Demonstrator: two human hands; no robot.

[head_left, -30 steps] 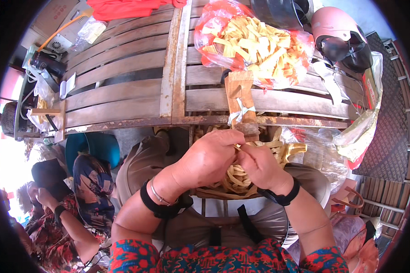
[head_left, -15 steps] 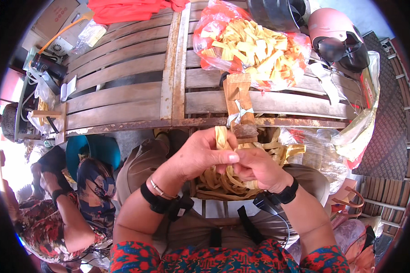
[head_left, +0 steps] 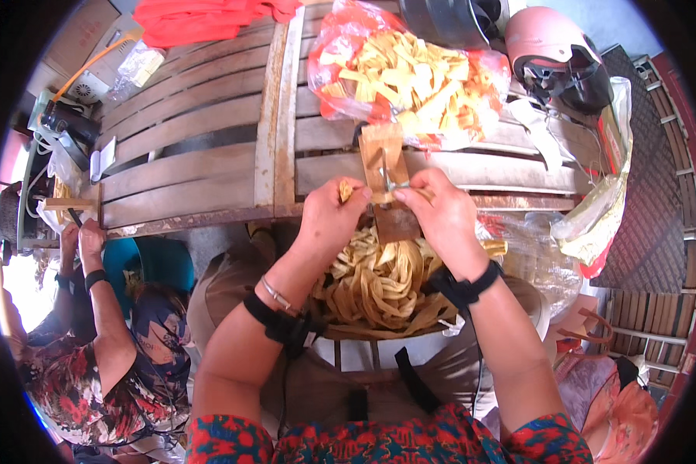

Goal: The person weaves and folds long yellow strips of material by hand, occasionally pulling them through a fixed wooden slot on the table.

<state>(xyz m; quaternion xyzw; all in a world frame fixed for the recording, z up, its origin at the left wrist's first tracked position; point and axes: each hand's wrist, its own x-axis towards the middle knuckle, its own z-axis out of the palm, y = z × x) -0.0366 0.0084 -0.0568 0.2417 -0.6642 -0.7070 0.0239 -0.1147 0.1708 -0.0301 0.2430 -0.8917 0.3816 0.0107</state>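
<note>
**Yellow strip spans wooden block**

A teal bucket [head_left: 172, 267] stands left, below the slatted worktop [head_left: 201, 172]. Left hand [head_left: 329, 220] and right hand [head_left: 450, 224] pinch the yellow strip [head_left: 382, 198] across the wooden block [head_left: 394, 226]; loose strips [head_left: 375, 290] heap below. Beyond, a red-tinted plastic bag [head_left: 334, 46] brims with strips, beside a pink helmet [head_left: 547, 37].

Strip [head_left: 382, 198] between the left hand [head_left: 329, 213] and right hand [head_left: 447, 218] looks papery, matt, kinda fibrous. Board [head_left: 398, 226] just under it is brown wood. Left of the left hand: dull, worn wood slats [head_left: 201, 176] and a rough, rusty metal rail [head_left: 270, 116]. Beyond both hands, a crinkly glossy plastic bag [head_left: 329, 46]; past the right, a shiny helmet [head_left: 545, 35].
</note>
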